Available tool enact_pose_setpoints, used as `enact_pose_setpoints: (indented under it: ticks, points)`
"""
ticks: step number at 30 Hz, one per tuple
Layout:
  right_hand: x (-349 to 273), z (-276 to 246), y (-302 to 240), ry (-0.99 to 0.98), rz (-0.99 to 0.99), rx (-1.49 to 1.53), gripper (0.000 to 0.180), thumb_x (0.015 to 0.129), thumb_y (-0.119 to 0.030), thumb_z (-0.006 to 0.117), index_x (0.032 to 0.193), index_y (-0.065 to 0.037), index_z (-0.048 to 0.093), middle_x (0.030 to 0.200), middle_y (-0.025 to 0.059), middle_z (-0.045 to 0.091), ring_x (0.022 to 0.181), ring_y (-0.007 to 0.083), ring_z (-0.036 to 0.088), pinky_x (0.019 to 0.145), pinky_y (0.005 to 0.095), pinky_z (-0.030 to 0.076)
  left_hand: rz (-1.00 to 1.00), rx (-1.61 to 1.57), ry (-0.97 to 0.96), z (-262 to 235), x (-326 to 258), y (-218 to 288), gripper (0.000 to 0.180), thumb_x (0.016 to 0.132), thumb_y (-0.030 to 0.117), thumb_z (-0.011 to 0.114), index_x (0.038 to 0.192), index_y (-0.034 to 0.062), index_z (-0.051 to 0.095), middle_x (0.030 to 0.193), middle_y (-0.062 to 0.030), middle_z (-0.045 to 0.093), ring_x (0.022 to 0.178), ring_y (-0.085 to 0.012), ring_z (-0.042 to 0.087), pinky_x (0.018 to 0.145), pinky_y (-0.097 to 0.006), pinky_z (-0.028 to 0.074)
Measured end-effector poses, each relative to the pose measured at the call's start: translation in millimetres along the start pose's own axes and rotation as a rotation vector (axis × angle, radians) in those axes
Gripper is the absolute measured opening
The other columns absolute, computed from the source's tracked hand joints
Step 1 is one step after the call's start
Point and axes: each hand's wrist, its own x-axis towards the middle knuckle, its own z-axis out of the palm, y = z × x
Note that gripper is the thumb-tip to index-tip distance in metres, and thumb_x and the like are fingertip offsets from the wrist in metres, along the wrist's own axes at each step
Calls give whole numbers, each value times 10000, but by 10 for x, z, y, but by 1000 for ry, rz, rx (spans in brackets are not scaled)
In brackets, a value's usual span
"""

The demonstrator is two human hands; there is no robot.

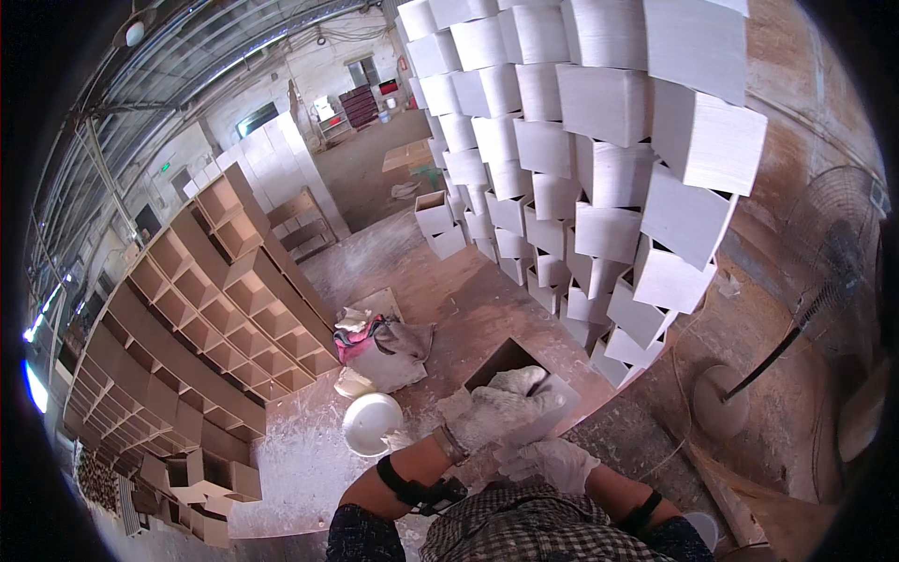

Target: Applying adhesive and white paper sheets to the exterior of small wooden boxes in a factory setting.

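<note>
Gripping box rim, left-hand fingers inside

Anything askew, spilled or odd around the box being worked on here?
White powder or paint coats the floor around the white bowl. Crumpled rags lie loose beside it. The stack of white boxes looks staggered and uneven.

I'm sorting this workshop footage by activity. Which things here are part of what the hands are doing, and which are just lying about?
In hand: open box; left hand with a cloth at its rim; right hand steadying it; white bowl close by.

Lying about: white box stack, brown box stack, rags, fan.
</note>
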Motion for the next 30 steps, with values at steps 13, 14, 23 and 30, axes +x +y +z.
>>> enact_pose_setpoints:
  ticks: [13,14,23,30]
  points:
    - [76,-1052,-146,407,93,-51,436,940,-177,455,1331,7,401,1184,170,583,1064,313,582,903,416,470,-189,302,331,-1505,1489,-1296,452,805,429,531,1107,104,616,1155,-141,607,1087,-299,570,918,-372,463]
    - [44,-1192,-104,505,177,-36,433,939,-184,459,1323,8,403,1184,175,579,1048,307,583,881,406,474,-170,633,490,-1662,1753,-1662,410,800,400,525,1092,130,626,1135,-134,617,1056,-303,585,896,-384,475]
    - [-755,-2378,777,965,365,189,407,880,-291,565,1257,-154,500,1052,88,583,882,287,578,734,395,495,-312,781,550,-2939,3718,-2653,304,791,274,515,1042,144,625,1097,-134,624,1025,-314,589,877,-427,478]
    - [-368,-2604,525,1094,392,181,402,868,-263,566,1248,-145,510,1067,88,585,910,279,573,762,385,485,-264,926,531,-3067,4586,-3149,244,801,183,531,996,173,678,1001,-117,676,967,-311,643,815,-446,519]
